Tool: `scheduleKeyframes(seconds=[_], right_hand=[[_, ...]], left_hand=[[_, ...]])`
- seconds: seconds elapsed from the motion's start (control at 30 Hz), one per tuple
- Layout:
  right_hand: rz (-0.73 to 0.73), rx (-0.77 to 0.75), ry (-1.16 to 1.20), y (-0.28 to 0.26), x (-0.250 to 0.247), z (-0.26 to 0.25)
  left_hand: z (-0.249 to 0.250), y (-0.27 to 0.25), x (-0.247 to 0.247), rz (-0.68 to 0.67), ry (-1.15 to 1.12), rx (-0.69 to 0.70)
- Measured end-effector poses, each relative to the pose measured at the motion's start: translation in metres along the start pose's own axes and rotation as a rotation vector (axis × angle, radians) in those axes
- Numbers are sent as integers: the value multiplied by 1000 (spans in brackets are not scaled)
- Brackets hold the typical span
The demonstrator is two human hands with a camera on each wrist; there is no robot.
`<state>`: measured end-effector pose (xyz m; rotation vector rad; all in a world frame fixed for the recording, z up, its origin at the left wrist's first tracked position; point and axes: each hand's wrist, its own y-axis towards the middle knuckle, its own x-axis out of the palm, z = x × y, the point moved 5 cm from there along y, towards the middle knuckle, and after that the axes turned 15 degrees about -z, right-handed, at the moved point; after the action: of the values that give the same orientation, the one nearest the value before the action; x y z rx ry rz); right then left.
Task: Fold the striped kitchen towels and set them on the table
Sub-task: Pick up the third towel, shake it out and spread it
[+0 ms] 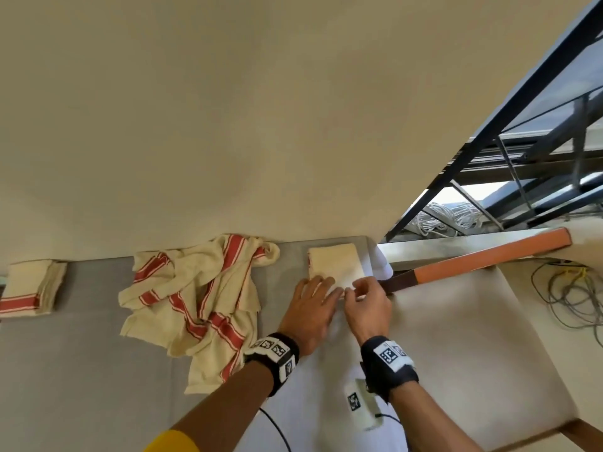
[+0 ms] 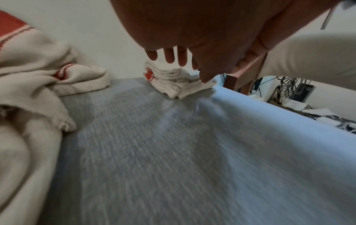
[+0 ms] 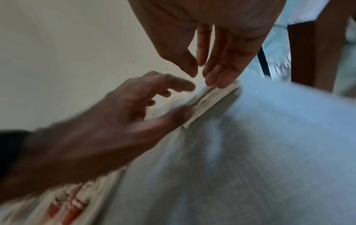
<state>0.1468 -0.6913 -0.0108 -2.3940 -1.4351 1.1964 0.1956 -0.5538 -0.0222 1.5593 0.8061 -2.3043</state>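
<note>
A folded cream towel (image 1: 336, 264) lies at the far right corner of the grey table (image 1: 98, 353). My left hand (image 1: 328, 288) has straight, spread fingers (image 2: 169, 56) over its near edge, and the thumb touches the stacked layers (image 2: 173, 83). My right hand (image 1: 354, 290) is beside it at the near right corner. Its straight fingertips (image 3: 219, 77) touch the towel's edge (image 3: 210, 99), and the thumb stands apart from them. A loose heap of red-striped towels (image 1: 199, 295) sits mid-table. Another folded towel (image 1: 32, 288) lies far left.
The table backs onto a cream wall. A chair with a cream seat (image 1: 456, 337) and an orange-brown back rail (image 1: 489, 256) stands just right of the table. Tangled cables (image 1: 567, 295) lie on the floor beyond it. A small white tagged box (image 1: 360, 402) hangs by my right forearm.
</note>
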Motion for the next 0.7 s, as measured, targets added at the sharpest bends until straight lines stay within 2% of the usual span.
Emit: scheduleKeyframes(seconds=[0.03, 0.1, 0.2, 0.37, 0.43, 0.57, 0.63, 0.7], right_hand=[[-12, -98, -87, 0, -2, -2], [-145, -208, -285, 1, 6, 0], [-302, -201, -417, -1, 20, 11], [-415, -141, -493, -4, 28, 12], [-389, -141, -484, -3, 23, 10], [-173, -284, -342, -29, 18, -3], [-249, -347, -269, -52, 43, -12], [-404, -378, -224, -71, 77, -22]], left_hand=[[2, -6, 5, -9, 20, -8], [1, -16, 13, -26, 61, -57], [-5, -19, 19, -105, 89, -116], [-2, -18, 15, -204, 6, -168], [0, -23, 7, -199, -43, -198], [-12, -66, 1, -171, -109, -292], [-26, -105, 14, -191, -91, -329], [-37, -147, 29, -220, -94, -357]])
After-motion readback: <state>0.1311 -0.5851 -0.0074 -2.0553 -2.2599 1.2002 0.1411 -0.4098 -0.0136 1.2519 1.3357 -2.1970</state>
